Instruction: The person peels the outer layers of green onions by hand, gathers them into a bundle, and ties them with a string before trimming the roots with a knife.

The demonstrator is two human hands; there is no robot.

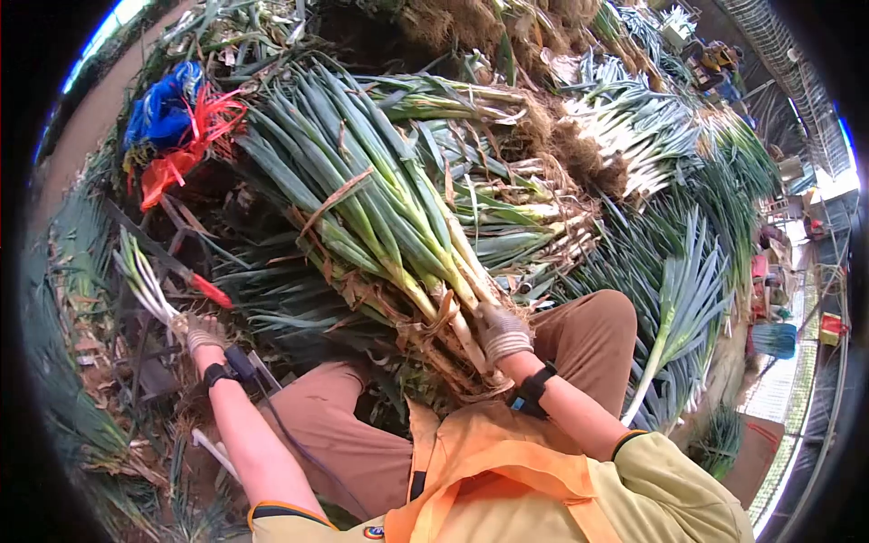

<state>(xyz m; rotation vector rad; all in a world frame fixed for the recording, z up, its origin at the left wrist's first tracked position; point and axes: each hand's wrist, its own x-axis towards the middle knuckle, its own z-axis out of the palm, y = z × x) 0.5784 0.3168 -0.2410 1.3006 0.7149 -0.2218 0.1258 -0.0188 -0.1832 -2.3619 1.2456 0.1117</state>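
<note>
My left hand (204, 333), in a knitted glove, is closed at the root end of some short white-and-green leek stalks (145, 276) at the left. Just above it lies a long blade with a red handle (210, 290). My right hand (502, 335), gloved too, wraps round the white lower stems of long leeks (389, 199). Their green leaves spread up and left, and the root ends rest near my lap. Brown dried leaves cling to the stems. The fingertips of both hands are partly hidden.
Piled leeks with brown roots (561, 136) lie ahead, with cleaned white leeks (634, 131) beyond. A single trimmed leek (665, 330) lies by my right knee. Blue and red plastic ties (176, 127) hang at upper left. A cable (290, 443) runs along my left arm.
</note>
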